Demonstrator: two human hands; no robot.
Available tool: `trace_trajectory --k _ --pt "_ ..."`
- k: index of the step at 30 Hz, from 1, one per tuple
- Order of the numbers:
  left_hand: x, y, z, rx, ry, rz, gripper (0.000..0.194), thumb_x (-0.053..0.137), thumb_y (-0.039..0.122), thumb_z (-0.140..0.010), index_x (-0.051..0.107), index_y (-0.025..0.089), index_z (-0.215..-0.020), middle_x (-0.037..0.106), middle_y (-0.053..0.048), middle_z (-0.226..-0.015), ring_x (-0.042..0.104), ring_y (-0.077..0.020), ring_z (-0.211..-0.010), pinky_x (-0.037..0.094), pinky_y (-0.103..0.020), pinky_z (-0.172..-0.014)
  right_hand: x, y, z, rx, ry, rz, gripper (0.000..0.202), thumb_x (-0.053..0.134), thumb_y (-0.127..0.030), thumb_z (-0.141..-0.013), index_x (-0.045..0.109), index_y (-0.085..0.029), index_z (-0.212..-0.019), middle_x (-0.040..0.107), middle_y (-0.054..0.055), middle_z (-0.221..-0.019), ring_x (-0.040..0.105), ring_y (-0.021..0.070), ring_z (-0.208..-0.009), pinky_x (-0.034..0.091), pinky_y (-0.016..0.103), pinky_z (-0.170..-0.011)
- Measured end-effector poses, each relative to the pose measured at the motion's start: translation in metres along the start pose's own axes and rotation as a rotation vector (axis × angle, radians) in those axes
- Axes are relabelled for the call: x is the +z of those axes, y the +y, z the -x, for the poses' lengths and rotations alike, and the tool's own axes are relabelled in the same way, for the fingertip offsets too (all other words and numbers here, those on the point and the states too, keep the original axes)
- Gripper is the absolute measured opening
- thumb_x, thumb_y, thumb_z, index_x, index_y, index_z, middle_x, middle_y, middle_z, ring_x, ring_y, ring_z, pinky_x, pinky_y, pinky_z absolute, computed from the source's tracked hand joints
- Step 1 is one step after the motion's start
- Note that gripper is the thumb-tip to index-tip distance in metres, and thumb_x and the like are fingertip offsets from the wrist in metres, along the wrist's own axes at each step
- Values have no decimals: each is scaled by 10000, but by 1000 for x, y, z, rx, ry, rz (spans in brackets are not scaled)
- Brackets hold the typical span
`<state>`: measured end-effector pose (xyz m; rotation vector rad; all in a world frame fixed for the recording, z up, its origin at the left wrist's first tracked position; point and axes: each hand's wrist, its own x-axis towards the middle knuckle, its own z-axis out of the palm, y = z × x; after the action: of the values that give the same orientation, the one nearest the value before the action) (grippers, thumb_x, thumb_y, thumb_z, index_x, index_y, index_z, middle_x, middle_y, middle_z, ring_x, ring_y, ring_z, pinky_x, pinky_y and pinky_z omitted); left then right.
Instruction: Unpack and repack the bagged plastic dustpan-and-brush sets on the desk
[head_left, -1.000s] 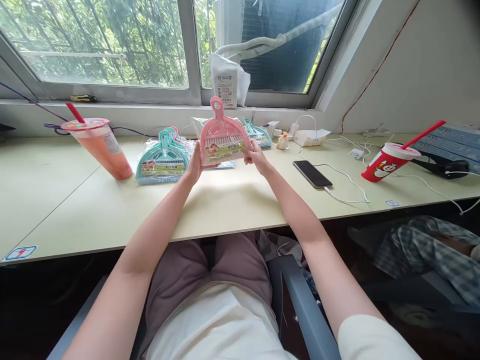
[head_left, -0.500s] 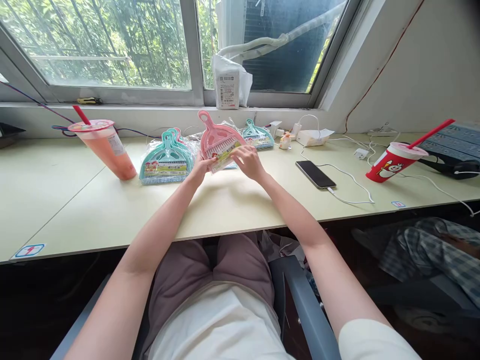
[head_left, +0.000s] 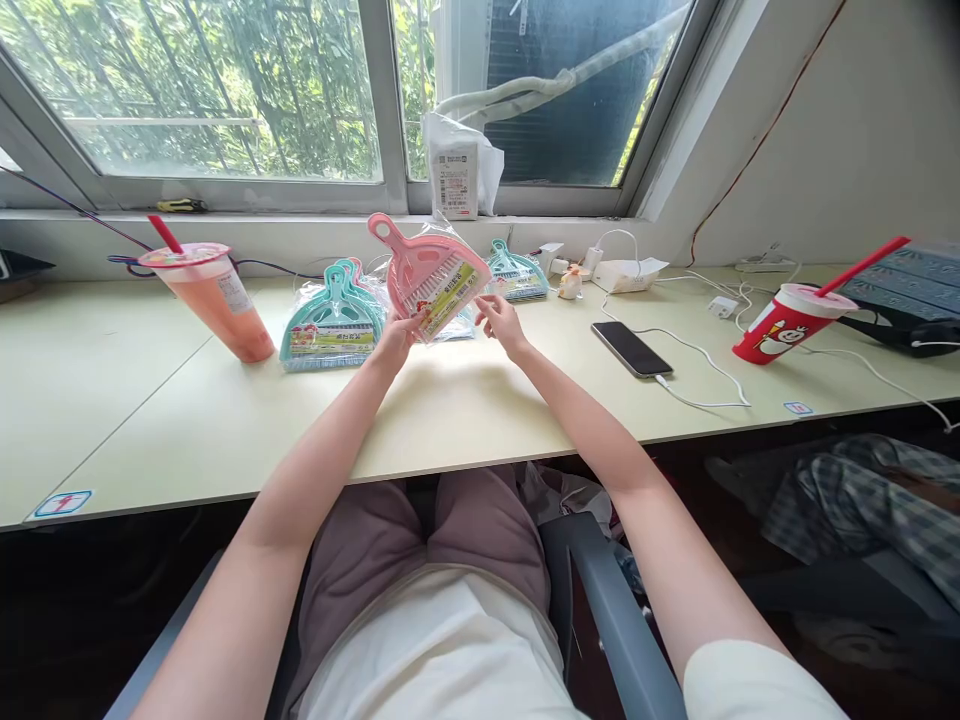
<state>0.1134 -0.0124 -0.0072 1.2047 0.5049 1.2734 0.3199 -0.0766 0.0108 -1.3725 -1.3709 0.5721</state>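
Observation:
A pink dustpan and brush set in clear plastic wrap is held up, tilted, above the desk. My left hand is closed on its lower left corner. By its lower right edge is my right hand, fingers curled together; whether they pinch the wrap is too small to tell. A yellow-green printed label runs across the bristles. Left of my left hand stand wrapped turquoise dustpan sets, with pink showing behind. Another turquoise dustpan set lies behind my right hand.
A tilted drink cup stands at the left, a red cup at the right. A phone on a white cable lies right of my hands. A small figurine and a white box are near the sill.
The pink set has turned and shifted a little left, its handle now leaning further left. My right hand has come off the label to the set's right edge.

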Motion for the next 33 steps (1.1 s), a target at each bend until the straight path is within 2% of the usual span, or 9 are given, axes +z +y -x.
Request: trace_trajectory --k 2,4,10,14,16,18,21,26,33 --pt "3 1 3 -18 -52 -7 590 891 323 -571 680 194 -1107 746 -104 -1162 618 -346 -1271 523 -466 -1039 1 2 -3 27 10 -268 517 618 -681 -848 583 -238 -1112 706 15 -865 595 123 -621 408 229 -530" --pt "6 2 7 -44 -94 -18 626 904 334 -574 676 200 -1142 738 -111 -1194 616 -349 -1275 520 -472 -1041 4 4 -5 35 46 -406 511 693 -642 -791 563 -255 -1098 698 14 -933 633 128 -734 459 224 -582" --pt "9 9 13 -96 -146 -39 615 827 454 -707 662 210 -1247 704 -121 -1279 635 -315 -1252 534 -459 -1025 6 9 -9 50 81 -443 413 733 -511 -767 515 -266 -1017 685 27 -1053 649 177 -1030 544 317 -866" --pt "10 15 17 -122 -220 -92 640 835 373 -704 660 221 -1300 705 -118 -1279 633 -317 -1257 519 -472 -1054 8 12 -9 -7 9 -488 526 768 -558 -730 471 -289 -1070 688 44 -1120 642 210 -1141 557 379 -948" --pt "12 17 18 -133 -244 -96 663 843 396 -717 648 226 -1328 695 -120 -1301 624 -322 -1270 519 -469 -1058 9 13 -8 3 -8 -531 593 811 -549 -691 461 -300 -1100 698 37 -1120 653 211 -1134 573 390 -948" --pt "13 16 18 -115 -226 -83 688 804 527 -758 628 233 -1355 682 -122 -1327 615 -330 -1281 533 -468 -1039 9 14 -8 33 0 -572 616 837 -525 -673 469 -304 -1116 710 30 -1113 666 213 -1122 591 395 -934" --pt "13 12 11 -80 -118 -72 752 676 726 -786 594 269 -1377 684 -108 -1327 623 -336 -1267 565 -478 -979 8 14 -8 57 -4 -632 587 829 -506 -701 496 -311 -1143 724 22 -1110 688 212 -1098 609 400 -923" --pt "8 8 1 -37 60 -32 721 616 732 -832 527 334 -1426 709 -51 -1278 634 -292 -1257 557 -467 -986 9 10 -6 39 -109 -670 503 713 -528 -816 522 -327 -1235 735 3 -1059 719 189 -1008 609 403 -938" --pt "9 6 4 -69 -28 -40 748 442 835 -847 602 295 -1338 728 -67 -1236 641 -320 -1238 567 -463 -954 10 12 -4 63 -33 -607 687 825 -429 -706 473 -329 -1287 714 22 -1157 672 222 -1140 626 415 -919"
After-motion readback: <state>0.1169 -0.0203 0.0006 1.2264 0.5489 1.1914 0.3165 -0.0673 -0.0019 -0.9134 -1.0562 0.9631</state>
